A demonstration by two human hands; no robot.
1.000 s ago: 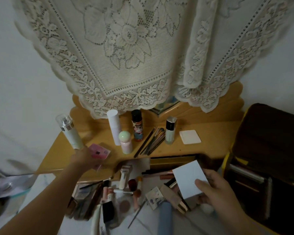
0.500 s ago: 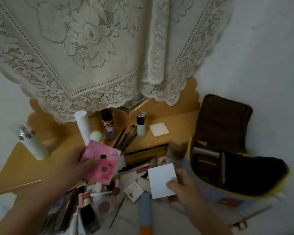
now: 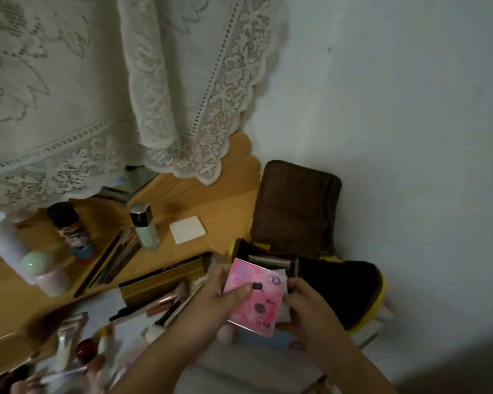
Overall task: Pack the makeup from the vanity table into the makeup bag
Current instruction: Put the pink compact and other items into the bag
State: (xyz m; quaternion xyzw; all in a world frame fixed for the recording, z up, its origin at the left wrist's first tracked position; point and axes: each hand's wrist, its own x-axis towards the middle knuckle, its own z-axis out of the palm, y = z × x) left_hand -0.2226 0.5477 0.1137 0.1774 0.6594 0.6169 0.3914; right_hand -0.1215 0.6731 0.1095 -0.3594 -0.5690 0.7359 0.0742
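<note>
i see both hands meeting just in front of the makeup bag (image 3: 350,285), which stands open with its brown lid flipped up against the wall. the left hand (image 3: 219,297) grips a pink palette (image 3: 255,297), thumb pressed on its face, fingers curled behind. the right hand (image 3: 305,301) is curled round the palette's far edge, where a white card (image 3: 285,311) peeks out from under the pink one; both sit right at the bag's mouth. left of the bag a white pad (image 3: 187,229) lies on the wooden table (image 3: 225,203), with a pale bottle (image 3: 144,226) and brushes (image 3: 117,257) further left.
</note>
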